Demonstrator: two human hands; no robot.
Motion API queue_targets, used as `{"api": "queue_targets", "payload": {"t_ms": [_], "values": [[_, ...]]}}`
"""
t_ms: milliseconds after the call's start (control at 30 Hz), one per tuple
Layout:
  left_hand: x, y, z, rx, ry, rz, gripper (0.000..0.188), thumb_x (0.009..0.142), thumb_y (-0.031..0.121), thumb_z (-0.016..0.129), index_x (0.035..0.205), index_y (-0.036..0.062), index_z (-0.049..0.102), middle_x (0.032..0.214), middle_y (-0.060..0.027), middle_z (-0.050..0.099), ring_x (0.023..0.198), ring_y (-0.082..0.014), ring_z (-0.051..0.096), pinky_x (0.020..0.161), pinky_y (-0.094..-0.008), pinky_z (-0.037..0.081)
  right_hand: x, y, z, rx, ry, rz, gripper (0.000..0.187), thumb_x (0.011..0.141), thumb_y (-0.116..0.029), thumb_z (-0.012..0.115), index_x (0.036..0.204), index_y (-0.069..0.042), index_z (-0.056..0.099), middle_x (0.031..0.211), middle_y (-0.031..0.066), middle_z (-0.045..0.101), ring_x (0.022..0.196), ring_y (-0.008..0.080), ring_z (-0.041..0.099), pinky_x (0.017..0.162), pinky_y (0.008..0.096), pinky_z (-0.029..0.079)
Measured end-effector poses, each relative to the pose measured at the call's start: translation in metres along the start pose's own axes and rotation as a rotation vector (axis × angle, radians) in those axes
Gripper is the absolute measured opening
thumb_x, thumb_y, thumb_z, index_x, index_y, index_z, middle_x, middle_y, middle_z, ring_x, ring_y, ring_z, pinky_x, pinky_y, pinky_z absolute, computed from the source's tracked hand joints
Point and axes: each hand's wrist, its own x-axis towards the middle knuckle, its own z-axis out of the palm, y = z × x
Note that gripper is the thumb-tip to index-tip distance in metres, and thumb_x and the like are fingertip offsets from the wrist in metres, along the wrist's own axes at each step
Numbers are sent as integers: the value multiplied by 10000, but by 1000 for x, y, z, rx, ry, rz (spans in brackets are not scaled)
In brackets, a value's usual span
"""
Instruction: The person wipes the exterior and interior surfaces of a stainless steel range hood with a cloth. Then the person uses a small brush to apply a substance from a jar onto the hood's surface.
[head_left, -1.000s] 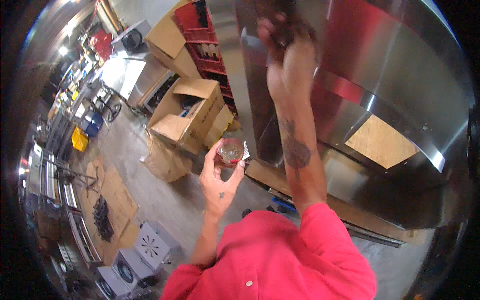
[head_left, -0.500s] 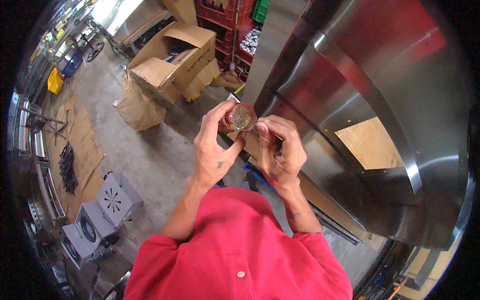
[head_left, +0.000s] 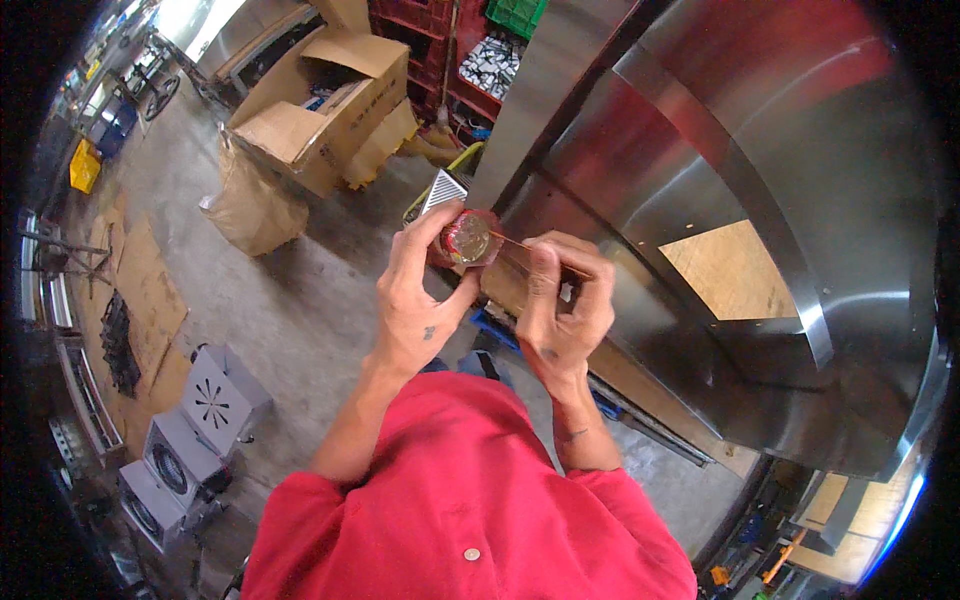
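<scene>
My left hand (head_left: 415,290) is closed around a small round container (head_left: 467,238) with a red side and a shiny, crinkled, clear-looking top. The thumb and fingers hold it by its sides, with the round face turned up. From the container's right edge a thin reddish strand (head_left: 514,242) runs to my right hand (head_left: 565,305). That hand pinches the strand's other end between thumb and forefinger, its remaining fingers curled. Whether the strand is a tear strip or a thread cannot be made out.
A large shiny metal panel (head_left: 850,220) with a square opening stands close on the right. Ahead on the left are an open cardboard box (head_left: 350,140) and a brown paper bag (head_left: 250,205). Grey boxy units (head_left: 185,460) sit on the floor at lower left. Red crates (head_left: 410,40) are stacked behind.
My right hand has moved away from the container, and a thin reddish strand now shows stretched between them. The left hand keeps its hold on the container. The whole view has shifted slightly.
</scene>
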Motion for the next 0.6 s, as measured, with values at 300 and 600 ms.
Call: {"api": "queue_targets", "payload": {"t_ms": [300,600], "values": [[-14,-24,15,-6,72,-214,646,866,-52,815,1459,24,569,1393,-113,674,1197,-197,683,1002,-333,560,-18,61,1,527,258,493,151,1140,-199,571,1138,-62,509,1041,115,684,773,105,551,690,253,445],[-90,-34,22,36,345,-402,626,906,4,827,1468,31,550,1346,-101,692,1128,-175,699,931,-328,577,-123,293,82,651,96,896,104,1080,-144,637,1122,-80,566,878,25,647,842,128,635,740,306,507]]}}
